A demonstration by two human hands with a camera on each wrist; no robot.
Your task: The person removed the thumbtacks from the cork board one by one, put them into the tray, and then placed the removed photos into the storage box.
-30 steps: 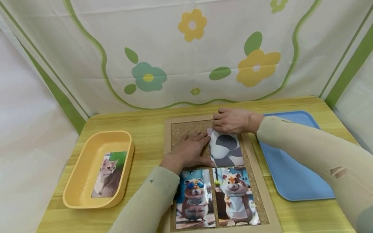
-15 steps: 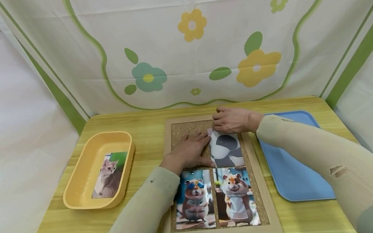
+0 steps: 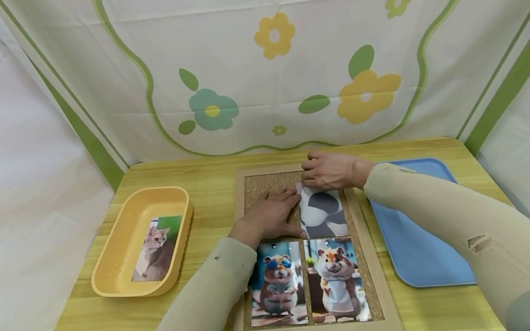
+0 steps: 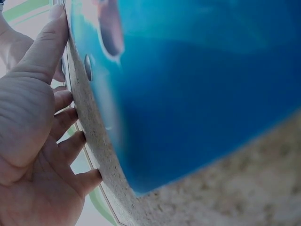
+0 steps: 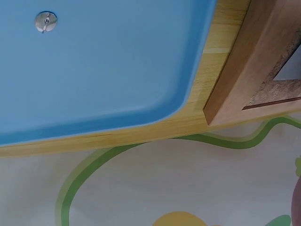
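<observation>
My left hand (image 3: 269, 216) lies with spread fingers on the cork board (image 3: 267, 179). Its thumb and index finger reach the left edge of a grey-and-white photo card (image 3: 322, 211). Over the top edge of that card is my right hand (image 3: 332, 170), knuckles up and fingers bent. Its thumb is hidden, and I cannot tell what it presses or pinches there. Below, two hamster photos are tacked side by side, one in blue sunglasses (image 3: 277, 285) and one in a white apron (image 3: 337, 280). A metal tack (image 4: 88, 67) shows on the nearer photo in the left wrist view.
At left stands a yellow tray (image 3: 110, 255) with a cat photo (image 3: 157, 248) in it. To the right of the board is a blue tray (image 3: 423, 245), partly under the right forearm; a thumbtack (image 5: 46, 21) lies in it. A flowered cloth (image 3: 237, 39) hangs behind the table.
Both hands stay in the same place on the board and card. The whole view shifts very slightly to the right.
</observation>
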